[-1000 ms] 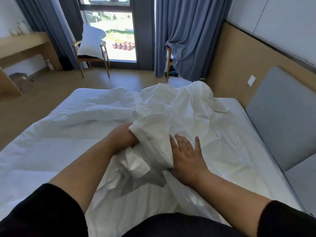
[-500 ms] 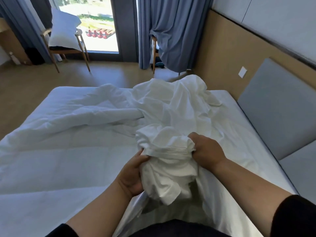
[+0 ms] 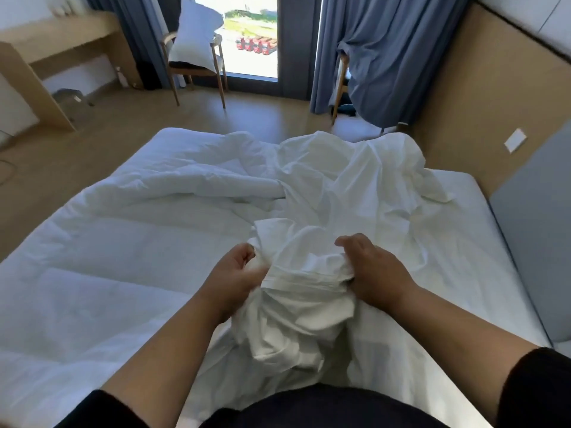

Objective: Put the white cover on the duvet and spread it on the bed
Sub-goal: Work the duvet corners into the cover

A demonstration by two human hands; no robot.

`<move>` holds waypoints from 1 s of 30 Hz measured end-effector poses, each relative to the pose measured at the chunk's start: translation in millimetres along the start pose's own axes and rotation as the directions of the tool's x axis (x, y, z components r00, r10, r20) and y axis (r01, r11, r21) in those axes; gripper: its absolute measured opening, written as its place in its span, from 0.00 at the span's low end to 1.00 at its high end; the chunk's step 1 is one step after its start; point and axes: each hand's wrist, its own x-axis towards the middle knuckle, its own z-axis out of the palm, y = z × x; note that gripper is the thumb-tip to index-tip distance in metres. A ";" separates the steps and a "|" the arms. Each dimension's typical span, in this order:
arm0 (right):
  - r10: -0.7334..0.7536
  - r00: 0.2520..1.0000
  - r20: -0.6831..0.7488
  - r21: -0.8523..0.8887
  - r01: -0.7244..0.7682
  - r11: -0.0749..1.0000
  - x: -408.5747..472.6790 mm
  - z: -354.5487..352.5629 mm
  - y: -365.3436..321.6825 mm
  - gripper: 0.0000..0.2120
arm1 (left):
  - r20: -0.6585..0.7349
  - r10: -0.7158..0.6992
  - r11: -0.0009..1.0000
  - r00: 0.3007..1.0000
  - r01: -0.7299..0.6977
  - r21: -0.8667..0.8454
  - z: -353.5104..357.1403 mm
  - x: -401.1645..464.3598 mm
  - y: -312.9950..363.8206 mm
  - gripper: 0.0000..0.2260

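Head: cover (image 3: 355,180) bunched, trailing headboardward.

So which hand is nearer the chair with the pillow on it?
Left. The left hand grips the bunched cover on the chair's side of the bed; the right hand grips it further right.

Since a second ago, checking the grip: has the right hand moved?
Yes. The right hand lay flat on the cover; it now grips the bunch, nearer the left hand.
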 end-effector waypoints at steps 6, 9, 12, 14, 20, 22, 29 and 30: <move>0.038 0.999 0.031 -0.053 -0.036 0.998 1.7 1.9 25.9 0.22 | -0.228 0.151 0.793 0.962 0.020 0.609 -32.6 -26.9 -23.1 0.13; 0.016 0.999 0.030 -0.063 -0.014 0.998 6.7 5.7 25.6 0.15 | -0.299 0.184 0.781 0.936 0.046 0.623 -28.2 -30.2 -28.1 0.12; 0.025 0.999 0.026 -0.040 -0.024 0.999 10.4 4.7 27.2 0.11 | -0.326 0.212 0.716 0.921 0.081 0.694 -21.4 -28.7 -28.7 0.06; 0.039 0.999 0.028 -0.009 -0.039 0.999 11.1 0.8 31.6 0.11 | -0.315 0.237 0.631 0.919 0.101 0.769 -22.5 -29.0 -28.6 0.03; 0.059 0.998 -0.020 0.017 -0.059 0.998 15.6 -31.2 50.4 0.12 | -0.367 0.296 0.575 0.882 0.142 0.806 -39.8 -24.9 -25.1 0.03; 0.032 0.998 -0.050 -0.003 -0.033 0.999 18.7 -53.5 56.3 0.14 | -0.369 0.339 0.585 0.865 0.113 0.803 -47.8 -17.0 -8.6 0.06; 0.156 0.945 -0.286 -0.073 -0.184 0.980 18.3 -126.2 104.4 0.07 | -0.412 0.390 0.464 0.824 0.211 0.860 -124.3 24.6 20.7 0.06; 0.171 0.942 -0.289 -0.105 -0.209 0.972 18.4 -125.6 107.6 0.05 | -0.421 0.389 0.500 0.820 0.196 0.844 -123.6 29.2 20.0 0.06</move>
